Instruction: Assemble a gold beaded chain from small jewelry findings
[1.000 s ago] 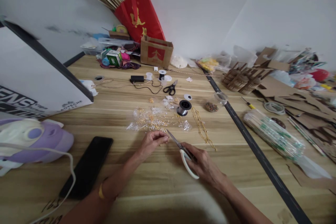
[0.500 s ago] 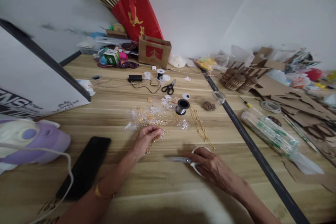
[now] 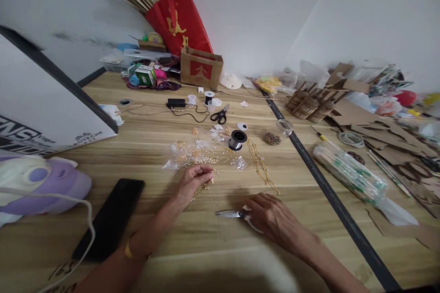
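Note:
My left hand [image 3: 193, 184] is closed, thumb against fingers, pinching a thin gold chain [image 3: 203, 188] with small pale pieces on it. Part of the chain hangs under the fingers. At the right, my right hand [image 3: 275, 217] is curled over the white handle of a pair of scissors [image 3: 228, 214]. Their blades point left, low over the wooden table, and most of the handle is hidden. Beyond the left hand lie small clear bags of gold and clear beads [image 3: 187, 152]. A wire spool [image 3: 238, 140] stands past them, beside a long gold chain [image 3: 258, 165].
Black scissors [image 3: 220, 116], thread spools [image 3: 208, 97] and a clear jar of beads [image 3: 273, 137] are farther back. A black phone [image 3: 110, 219] lies left of my forearm. On the right are packed sticks [image 3: 350, 171] and cardboard pieces [image 3: 357, 123].
My right hand has turned further over the scissors, hiding more of the handle, and the blades have dropped slightly nearer me. The left hand has shifted only a little, still pinching the chain.

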### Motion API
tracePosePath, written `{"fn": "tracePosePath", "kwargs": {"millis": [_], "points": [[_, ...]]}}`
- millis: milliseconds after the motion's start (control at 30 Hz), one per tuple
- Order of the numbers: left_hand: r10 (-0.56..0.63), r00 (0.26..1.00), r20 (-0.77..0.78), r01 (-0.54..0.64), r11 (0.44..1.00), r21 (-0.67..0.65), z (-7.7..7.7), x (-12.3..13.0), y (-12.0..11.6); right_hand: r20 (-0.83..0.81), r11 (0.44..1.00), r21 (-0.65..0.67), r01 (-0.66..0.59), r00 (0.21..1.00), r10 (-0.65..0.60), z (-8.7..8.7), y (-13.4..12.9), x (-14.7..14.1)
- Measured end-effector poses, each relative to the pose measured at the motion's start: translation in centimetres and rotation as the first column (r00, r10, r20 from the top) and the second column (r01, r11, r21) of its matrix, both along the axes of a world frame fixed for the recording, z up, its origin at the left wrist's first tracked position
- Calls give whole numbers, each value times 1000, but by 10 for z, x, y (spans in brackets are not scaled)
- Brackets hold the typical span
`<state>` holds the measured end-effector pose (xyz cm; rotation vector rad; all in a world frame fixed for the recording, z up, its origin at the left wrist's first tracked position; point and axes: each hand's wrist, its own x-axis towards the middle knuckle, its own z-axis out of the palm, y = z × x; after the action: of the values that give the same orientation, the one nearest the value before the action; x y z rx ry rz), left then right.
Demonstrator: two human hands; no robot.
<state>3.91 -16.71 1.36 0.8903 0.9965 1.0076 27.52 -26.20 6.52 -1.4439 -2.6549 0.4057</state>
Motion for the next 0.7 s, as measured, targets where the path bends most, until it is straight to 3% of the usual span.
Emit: {"fn": "tracePosePath", "kwargs": {"millis": [100,233,467,700], "points": [[-10,1000,-26,10,1000,5,2,2,-2,-144,1000,-5,24,989,-24,4,14,-11],[-23,997,-72,27,999,43,5,4,-4,-347,993,-104,54,934,-87,-1,38,-34],[71,993,-93,-65,996,66,8,4,-2,-390,980,-148,134,902,-182,-19,69,-68],[114,983,-143,-101,990,98,0,4,-1,-590,958,-256,131,763,-263,-45,76,-72]]}}
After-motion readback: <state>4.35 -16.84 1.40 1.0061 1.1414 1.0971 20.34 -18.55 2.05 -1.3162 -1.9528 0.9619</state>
